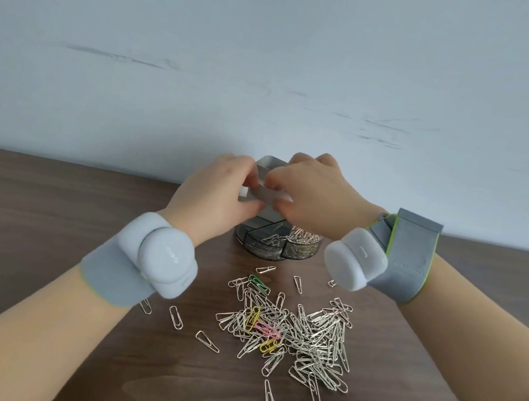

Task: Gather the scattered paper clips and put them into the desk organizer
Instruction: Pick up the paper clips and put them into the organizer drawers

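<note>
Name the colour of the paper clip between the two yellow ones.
Pink wire paper clip, clearest in the head view.

An office-like spot is suggested. A wood-grain worktop (45, 217), strewn with paper clips (304, 331), is set against a pale wall (280, 47).

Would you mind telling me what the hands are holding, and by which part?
Both pinch a flat grey piece over the desk organizer: left hand at its left end, right hand at its right. What it is cannot be told.

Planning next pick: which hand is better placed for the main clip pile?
Right, probably: pile sits nearer the right hand; left hand is farther. Both pinch a grey piece at the organizer.
</note>
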Tool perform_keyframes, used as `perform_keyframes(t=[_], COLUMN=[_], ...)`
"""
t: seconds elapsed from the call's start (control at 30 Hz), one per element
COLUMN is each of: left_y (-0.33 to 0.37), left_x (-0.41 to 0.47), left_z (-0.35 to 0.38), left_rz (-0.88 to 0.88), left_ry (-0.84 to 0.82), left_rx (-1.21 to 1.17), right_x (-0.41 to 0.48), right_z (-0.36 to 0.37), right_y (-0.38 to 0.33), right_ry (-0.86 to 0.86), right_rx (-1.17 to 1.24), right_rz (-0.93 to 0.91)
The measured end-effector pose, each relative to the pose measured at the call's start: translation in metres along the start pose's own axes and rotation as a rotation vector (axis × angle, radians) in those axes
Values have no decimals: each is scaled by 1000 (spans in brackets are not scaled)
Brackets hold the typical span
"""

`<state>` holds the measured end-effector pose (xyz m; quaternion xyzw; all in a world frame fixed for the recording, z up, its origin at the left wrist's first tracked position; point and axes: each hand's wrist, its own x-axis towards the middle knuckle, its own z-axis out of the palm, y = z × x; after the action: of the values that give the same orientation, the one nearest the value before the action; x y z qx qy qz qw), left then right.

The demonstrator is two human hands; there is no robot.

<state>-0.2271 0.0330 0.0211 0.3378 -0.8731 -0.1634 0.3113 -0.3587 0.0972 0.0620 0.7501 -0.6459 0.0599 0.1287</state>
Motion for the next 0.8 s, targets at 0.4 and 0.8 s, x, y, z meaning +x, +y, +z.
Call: perform_keyframes(t=[0.4,0.8], left_y=[2,7], left_x=[-2,-1], left_z=[-2,-5], left_rz=[102,151], left_ry=[7,-58], left_rx=[115,216], right_x=[4,7], right_z=[-15,-8], right_y=[-6,3], right_ry=[-106,-163], right_rx=[91,285], right_rz=[107,191])
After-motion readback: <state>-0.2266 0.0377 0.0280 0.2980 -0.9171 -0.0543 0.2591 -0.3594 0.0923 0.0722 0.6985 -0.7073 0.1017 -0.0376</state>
